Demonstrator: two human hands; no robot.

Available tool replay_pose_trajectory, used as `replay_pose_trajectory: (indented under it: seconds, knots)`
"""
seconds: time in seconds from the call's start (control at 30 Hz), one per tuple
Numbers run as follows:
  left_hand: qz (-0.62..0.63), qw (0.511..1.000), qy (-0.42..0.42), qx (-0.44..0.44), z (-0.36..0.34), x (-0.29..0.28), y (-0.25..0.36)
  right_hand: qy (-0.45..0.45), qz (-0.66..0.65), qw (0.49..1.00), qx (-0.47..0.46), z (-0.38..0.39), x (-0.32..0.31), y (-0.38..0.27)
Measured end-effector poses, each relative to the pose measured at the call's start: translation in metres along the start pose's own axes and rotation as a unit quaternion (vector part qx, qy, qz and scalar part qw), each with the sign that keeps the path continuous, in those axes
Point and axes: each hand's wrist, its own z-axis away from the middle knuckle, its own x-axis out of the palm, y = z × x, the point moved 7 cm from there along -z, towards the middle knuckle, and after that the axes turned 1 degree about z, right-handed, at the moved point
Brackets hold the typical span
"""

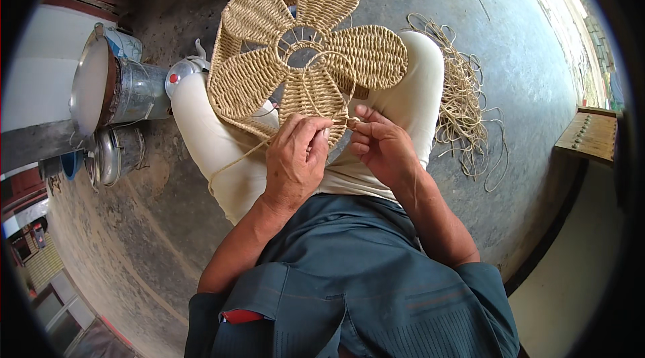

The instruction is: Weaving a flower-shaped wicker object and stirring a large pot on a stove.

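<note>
Head view: the woven flower [310, 89] sat directly above and between the two hands, over the pale-trousered lap [218, 149]; straw-coloured, five rounded petals of tight, ridged cord weave, set about an open round centre crossed by thin spokes; a woven wall showed behind the petals, upper left of the grip; surface even, tan to light brown.

Left hand [295, 156] closed, thumb against bent fingers, on the lower petal's edge; right hand [384, 146] just beside it, thumb and fingertips pinched on a thin strand [352, 123]; how firmly, could not tell. A cord loop [351, 70] arched above the grip, from near the centre; another loose strand [242, 160] trailed left of the left hand.

Right of the grip, past the knee, a tangled cord heap [460, 99] on the grey floor [531, 82]; well left, a kettle [185, 70] and a metal pot [142, 89].
</note>
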Motion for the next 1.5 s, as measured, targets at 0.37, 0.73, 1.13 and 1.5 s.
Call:
replay_pose_trajectory:
  seconds: [0.37,0.73,1.13,1.5]
  knots:
    - [-0.076,0.996,0.004,0.044,-0.002,0.012,0.011,-0.036,-0.090,0.994,-0.059,0.017,0.019,-0.044]
    - [-0.189,0.972,-0.003,0.138,-0.013,0.046,0.025,0.048,0.058,0.973,-0.219,0.077,-0.057,-0.138]
    - [-0.075,0.993,-0.003,0.088,-0.016,0.041,0.011,0.363,0.045,0.858,-0.361,0.237,-0.378,-0.411]
    - [-0.015,0.996,0.019,0.082,-0.017,0.041,0.010,0.357,-0.110,0.792,-0.482,0.292,-0.474,-0.551]
